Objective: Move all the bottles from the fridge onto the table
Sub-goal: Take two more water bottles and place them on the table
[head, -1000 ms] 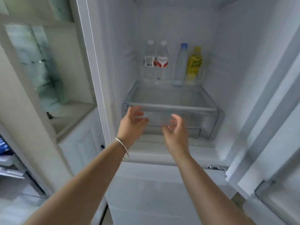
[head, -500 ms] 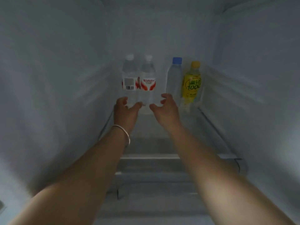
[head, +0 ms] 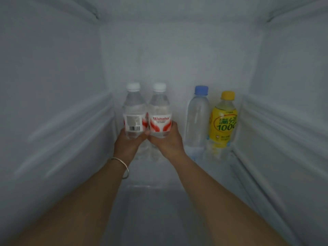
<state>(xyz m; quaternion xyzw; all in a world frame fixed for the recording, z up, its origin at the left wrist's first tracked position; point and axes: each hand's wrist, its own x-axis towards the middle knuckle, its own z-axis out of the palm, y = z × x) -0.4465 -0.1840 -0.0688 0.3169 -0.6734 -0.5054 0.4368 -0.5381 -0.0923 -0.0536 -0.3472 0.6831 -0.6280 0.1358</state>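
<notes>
Several bottles stand at the back of the fridge shelf (head: 152,206). My left hand (head: 127,142) grips the lower part of a clear water bottle with a white cap and its barcode facing me (head: 133,110). My right hand (head: 166,141) grips the water bottle next to it, which has a white cap and a red and white label (head: 159,110). These two bottles touch each other. To the right stand a clear bottle with a blue cap (head: 197,118) and a yellow drink bottle with a yellow cap (head: 222,121), both untouched.
The fridge side walls (head: 53,121) with ribbed shelf rails close in on both sides. The back wall (head: 177,59) rises right behind the bottles. A thin bracelet (head: 122,166) sits on my left wrist.
My view moved deep into the fridge. Both hands reached forward from the shelf front to the back and closed around the two white-capped water bottles.
</notes>
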